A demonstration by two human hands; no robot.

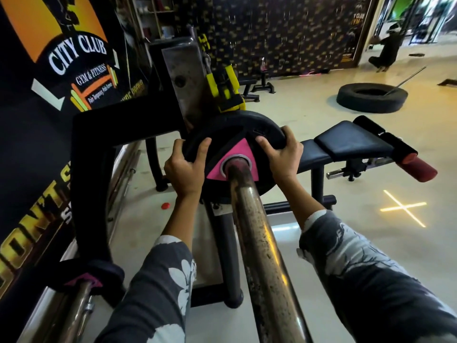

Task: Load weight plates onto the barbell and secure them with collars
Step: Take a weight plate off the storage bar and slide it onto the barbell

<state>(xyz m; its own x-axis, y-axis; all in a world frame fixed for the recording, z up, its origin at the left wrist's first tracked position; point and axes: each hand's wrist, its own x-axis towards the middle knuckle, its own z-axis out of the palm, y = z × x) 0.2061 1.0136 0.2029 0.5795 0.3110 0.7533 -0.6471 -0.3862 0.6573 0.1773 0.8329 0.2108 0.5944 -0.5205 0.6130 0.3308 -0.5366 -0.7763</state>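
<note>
The round black rubber weight plate with pink wedge markings [232, 147] is sitting on the worn, rust-flecked steel barbell sleeve [254, 233], its steel-ringed centre hole threaded over the bar, right in the middle of the scene. Both hands are gripping it: the left hand [185, 169] is wrapping the plate's left rim, fingers curled over the front face, and the right hand [282, 154] is clamping the right rim, thumb across the face and fingers reaching behind. Grey patterned sleeves are covering both forearms. Just beyond the plate, yellow-and-black straps [226, 91] are hanging off a steel upright. To the right a black padded bench [346, 144] is lying with a red-tipped roller at its far end. At near left a second black-and-pink plate [86, 273] is resting on a chrome bar. Far right, a black tyre [371, 97] is lying on the pale floor, well apart.
</note>
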